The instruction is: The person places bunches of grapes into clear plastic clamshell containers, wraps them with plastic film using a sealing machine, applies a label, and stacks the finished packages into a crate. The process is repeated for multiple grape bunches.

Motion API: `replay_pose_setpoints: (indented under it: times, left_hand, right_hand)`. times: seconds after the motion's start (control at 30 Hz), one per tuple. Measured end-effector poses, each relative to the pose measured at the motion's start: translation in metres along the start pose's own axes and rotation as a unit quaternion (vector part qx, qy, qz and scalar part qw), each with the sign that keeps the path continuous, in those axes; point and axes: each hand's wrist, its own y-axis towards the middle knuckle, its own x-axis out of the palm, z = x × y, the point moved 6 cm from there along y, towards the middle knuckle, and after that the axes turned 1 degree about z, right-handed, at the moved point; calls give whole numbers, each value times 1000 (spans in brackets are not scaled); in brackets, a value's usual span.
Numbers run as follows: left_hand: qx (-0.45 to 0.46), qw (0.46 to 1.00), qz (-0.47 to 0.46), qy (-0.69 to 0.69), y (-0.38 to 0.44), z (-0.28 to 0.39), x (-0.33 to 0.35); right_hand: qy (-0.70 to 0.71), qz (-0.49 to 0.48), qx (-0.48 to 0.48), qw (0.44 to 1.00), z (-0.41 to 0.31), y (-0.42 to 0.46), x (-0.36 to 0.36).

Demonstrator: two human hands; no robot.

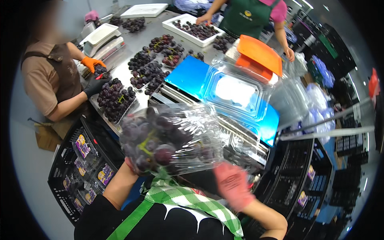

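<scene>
A tray of dark grapes (150, 144), partly covered by clear plastic film (198, 135), is held up close before my chest. At its lower left my left hand (130, 166), mostly hidden behind the grapes, supports it. My right hand (234, 183), in a blurred pink glove, is at the film's lower right edge; its fingertips are partly hidden, and the film looks stretched towards it. Behind the grapes stands a wrapping machine with metal rollers (240, 133) and a blue top plate (187, 75). A clear plastic container (234, 93) lies on that plate.
Left, a co-worker's orange-gloved hand (93, 63) holds grapes near a scale (102, 42). Another person's hand (204, 19) reaches into a white tray (192, 39). More grapes (115, 99) lie on the metal table. Black crates (57, 180) flank me; an orange scale (259, 57) stands behind the machine.
</scene>
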Motion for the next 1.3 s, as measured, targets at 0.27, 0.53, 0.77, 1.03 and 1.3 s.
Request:
replay_pose_setpoints:
  times: [0.27,0.53,0.77,1.03,1.3]
  left_hand:
    - [-28,982,-69,176,-27,-3,0]
    - [-277,959,47,34,-17,-66,1]
    - [5,826,143,545,17,-34,-62]
    - [-105,720,158,668,14,-22,-41]
    - [-136,586,-2,799,9,-25,-31]
  right_hand:
    - [235,-101,20,966,-46,-33,39]
    - [768,230,177,572,-9,-37,-4]
    - [562,310,209,738,21,-61,35]
    - [528,230,259,776,3,-58,39]
    - [507,55,298,807,-8,-72,34]
